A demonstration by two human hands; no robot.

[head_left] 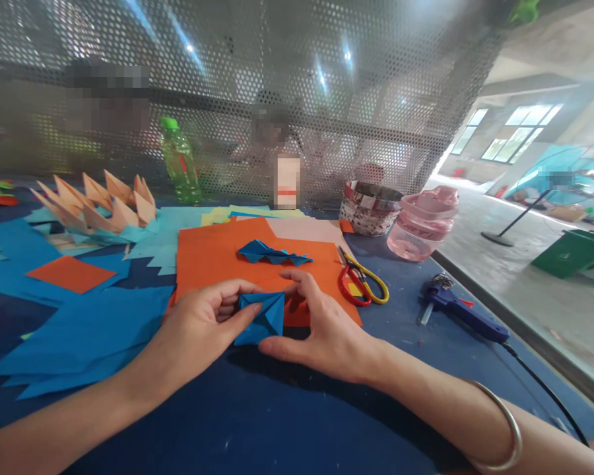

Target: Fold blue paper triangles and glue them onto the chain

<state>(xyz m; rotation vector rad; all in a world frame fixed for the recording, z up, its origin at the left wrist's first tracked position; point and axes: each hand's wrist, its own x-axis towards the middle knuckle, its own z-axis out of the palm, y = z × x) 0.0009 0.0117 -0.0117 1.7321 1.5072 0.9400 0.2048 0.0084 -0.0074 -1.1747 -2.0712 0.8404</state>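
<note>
Between my hands is a small blue folded paper with creased triangular flaps on its face. My left hand grips its left side, thumb across the front and fingers behind. Around the right side curves my right hand, its thumb at the lower edge and its fingers spread apart from the thumb. Just beyond, a finished-looking strip of folded blue paper lies on a stack of orange paper sheets. Scissors with red and yellow handles rest at the stack's right edge.
Blue paper sheets and a pointed peach paper construction lie at left. A green bottle stands behind. To the right are a patterned paper basket, a pink bottle and a corded glue gun near the table edge.
</note>
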